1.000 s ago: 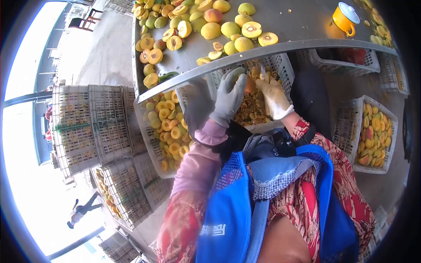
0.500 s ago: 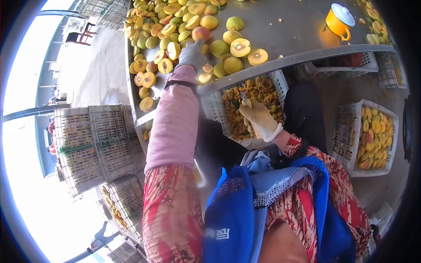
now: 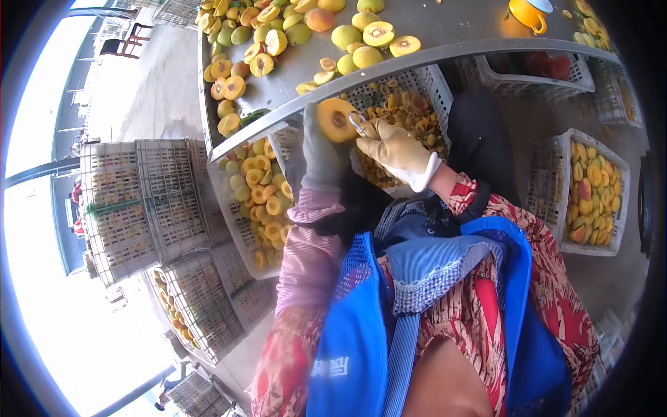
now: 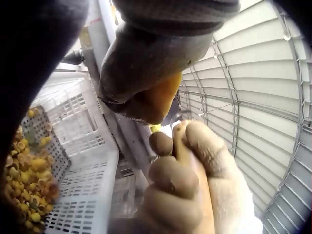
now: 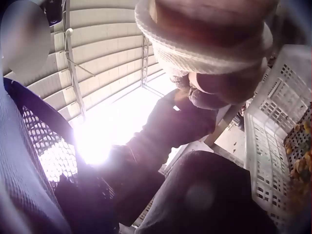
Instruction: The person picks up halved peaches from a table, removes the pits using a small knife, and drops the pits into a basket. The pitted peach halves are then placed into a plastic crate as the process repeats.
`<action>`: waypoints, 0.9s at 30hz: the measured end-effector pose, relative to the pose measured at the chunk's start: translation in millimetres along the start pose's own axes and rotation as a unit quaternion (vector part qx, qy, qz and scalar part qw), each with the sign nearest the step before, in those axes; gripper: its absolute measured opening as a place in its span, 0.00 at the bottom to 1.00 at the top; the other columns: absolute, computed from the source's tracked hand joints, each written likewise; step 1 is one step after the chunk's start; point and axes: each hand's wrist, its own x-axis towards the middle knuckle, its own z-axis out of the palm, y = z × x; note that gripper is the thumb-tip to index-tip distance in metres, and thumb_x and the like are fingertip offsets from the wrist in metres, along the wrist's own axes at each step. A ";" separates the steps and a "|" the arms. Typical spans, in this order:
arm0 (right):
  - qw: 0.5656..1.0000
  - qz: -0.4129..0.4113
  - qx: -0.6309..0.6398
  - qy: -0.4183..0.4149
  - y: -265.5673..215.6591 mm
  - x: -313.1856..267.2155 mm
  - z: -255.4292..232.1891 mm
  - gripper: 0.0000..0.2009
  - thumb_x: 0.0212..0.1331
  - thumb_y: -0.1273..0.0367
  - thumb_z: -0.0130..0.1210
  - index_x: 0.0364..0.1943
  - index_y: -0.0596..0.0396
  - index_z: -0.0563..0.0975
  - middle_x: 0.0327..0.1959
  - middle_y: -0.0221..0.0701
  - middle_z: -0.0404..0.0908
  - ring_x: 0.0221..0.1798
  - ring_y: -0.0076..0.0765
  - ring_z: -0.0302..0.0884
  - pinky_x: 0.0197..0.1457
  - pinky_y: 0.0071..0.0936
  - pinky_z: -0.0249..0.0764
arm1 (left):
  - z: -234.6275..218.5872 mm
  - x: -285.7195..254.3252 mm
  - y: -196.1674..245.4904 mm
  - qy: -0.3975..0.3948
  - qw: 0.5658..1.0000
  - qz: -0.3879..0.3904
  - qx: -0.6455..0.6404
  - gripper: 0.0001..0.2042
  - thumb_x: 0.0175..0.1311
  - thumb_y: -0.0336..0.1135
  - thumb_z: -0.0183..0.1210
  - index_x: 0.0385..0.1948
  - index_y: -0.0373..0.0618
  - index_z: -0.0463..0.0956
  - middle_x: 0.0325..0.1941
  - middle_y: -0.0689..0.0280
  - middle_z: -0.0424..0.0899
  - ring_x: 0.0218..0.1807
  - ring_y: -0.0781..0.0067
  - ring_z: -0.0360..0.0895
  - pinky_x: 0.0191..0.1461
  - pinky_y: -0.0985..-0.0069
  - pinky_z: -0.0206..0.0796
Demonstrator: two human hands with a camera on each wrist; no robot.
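Observation:
My gloved left hand [image 3: 322, 161] holds a cut yellow peach half [image 3: 336, 119], its cut face and brown pit turned up, near the table's front edge. The pale-gloved right hand [image 3: 397, 147] grips a pitting tool with a metal loop [image 3: 357, 121], which meets the edge of the cut face in the head view. Its tan handle [image 4: 201, 185] runs through the curled right fingers in the left wrist view. In that view the peach half [image 4: 166, 93] shows only partly past the left glove. Below the hands, a white crate [image 3: 438, 87] holds pits and scraps.
On the metal table [image 3: 451, 31] lie whole and halved peaches [image 3: 276, 43] and a yellow mug [image 3: 526, 17]. A crate of pitted halves [image 3: 258, 272] stands at left. Another fruit-filled crate [image 3: 547, 191] sits at right. Stacked crates [image 3: 118, 215] rise at far left.
The left hand reached from above the scrap crate onto the table's fruit, then came back with a peach half. The right hand, with the tool, has moved slightly up and left toward it.

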 end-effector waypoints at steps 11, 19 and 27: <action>0.994 0.107 0.033 0.016 15.9 13.1 15.1 0.27 0.57 0.51 0.50 0.48 0.63 0.72 0.40 0.52 0.79 0.47 0.54 0.77 0.51 0.41 0.71 | -9.6 -10.9 -32.5 -0.044 0.998 0.043 0.005 0.21 0.67 0.49 0.49 0.51 0.40 0.69 0.48 0.59 0.77 0.50 0.64 0.74 0.57 0.68 0.66; 0.999 0.051 0.007 0.007 46.5 29.8 -4.1 0.23 0.58 0.54 0.52 0.49 0.58 0.73 0.44 0.51 0.78 0.50 0.52 0.75 0.53 0.37 0.70 | 7.8 -20.3 -14.0 -0.013 0.981 -0.173 -0.088 0.22 0.68 0.46 0.43 0.55 0.39 0.67 0.52 0.57 0.75 0.52 0.60 0.74 0.56 0.64 0.67; 0.987 0.071 -0.138 -0.040 13.1 -9.1 -2.6 0.19 0.61 0.55 0.45 0.42 0.59 0.73 0.41 0.50 0.77 0.46 0.56 0.76 0.50 0.47 0.70 | -13.5 -7.2 -50.1 -0.030 0.979 0.065 0.190 0.18 0.67 0.42 0.44 0.50 0.39 0.69 0.50 0.57 0.77 0.52 0.61 0.75 0.58 0.66 0.66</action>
